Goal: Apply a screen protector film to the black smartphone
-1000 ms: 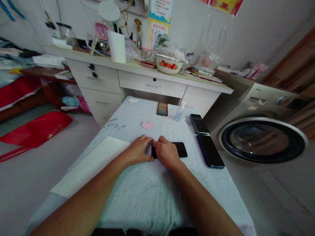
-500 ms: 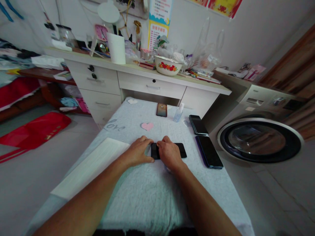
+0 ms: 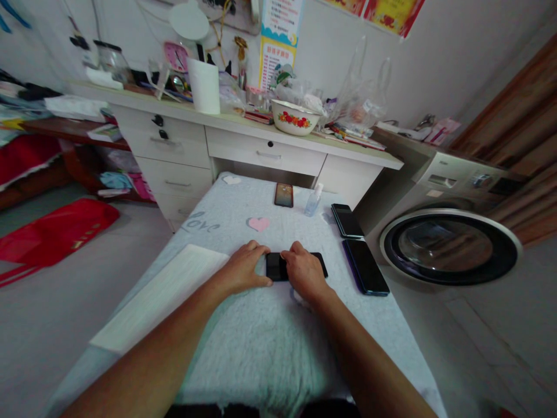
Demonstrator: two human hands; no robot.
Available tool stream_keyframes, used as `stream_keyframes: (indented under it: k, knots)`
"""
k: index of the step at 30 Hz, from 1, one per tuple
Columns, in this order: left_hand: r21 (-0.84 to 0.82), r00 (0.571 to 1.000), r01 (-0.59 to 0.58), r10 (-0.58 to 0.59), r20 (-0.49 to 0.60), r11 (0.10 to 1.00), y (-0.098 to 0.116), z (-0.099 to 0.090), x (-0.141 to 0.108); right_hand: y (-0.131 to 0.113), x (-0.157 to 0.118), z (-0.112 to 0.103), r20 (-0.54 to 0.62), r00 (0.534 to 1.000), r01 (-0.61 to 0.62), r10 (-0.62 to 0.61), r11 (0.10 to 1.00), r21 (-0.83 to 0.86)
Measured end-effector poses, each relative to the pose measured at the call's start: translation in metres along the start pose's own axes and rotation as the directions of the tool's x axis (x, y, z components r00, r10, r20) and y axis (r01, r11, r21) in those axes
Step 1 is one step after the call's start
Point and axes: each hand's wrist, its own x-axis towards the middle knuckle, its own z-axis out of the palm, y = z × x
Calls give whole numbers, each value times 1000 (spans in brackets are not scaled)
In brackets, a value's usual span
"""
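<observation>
A black smartphone [image 3: 275, 268] lies flat and lengthwise on the cloth-covered table, screen up. My left hand [image 3: 247, 267] grips its left end, thumb at the near edge and forefinger at the far edge. Over the middle of the screen rests my right hand [image 3: 304, 271], fingers curled in and pressed down; whatever is inside them is hidden. To the right lie a larger dark phone [image 3: 366, 268] and, behind it, another phone [image 3: 347, 220]. Farther back are a small phone [image 3: 284, 195] and a clear spray bottle [image 3: 313, 201] standing upright.
A white folded sheet [image 3: 161, 296] lies left on the tablecloth [image 3: 243, 348]. Behind the table stands a white desk [image 3: 261, 145] bearing a flowered bowl [image 3: 295, 118] and a paper roll [image 3: 203, 87]. A washing machine [image 3: 452, 174] is at right, a red bag [image 3: 56, 232] on the floor at left.
My right hand has slid slightly right along the phone's screen, baring more of its left part. My left hand keeps its hold. The whole view has shifted a little.
</observation>
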Motion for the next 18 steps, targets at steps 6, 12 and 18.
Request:
stream_keyframes:
  k: [6,12,18]
  knots:
    - [11,1000,-2,2,1,1000,-3,2,1,13,-5,-1,-10,997,-73,72,996,-56]
    - [16,1000,1,-1,9,1000,-1,0,0,-2,-3,0,-16,998,-67,66,997,-24]
    - [16,1000,3,-3,8,1000,-1,1,0,-18,-1,2,-28,999,43,-42,998,42]
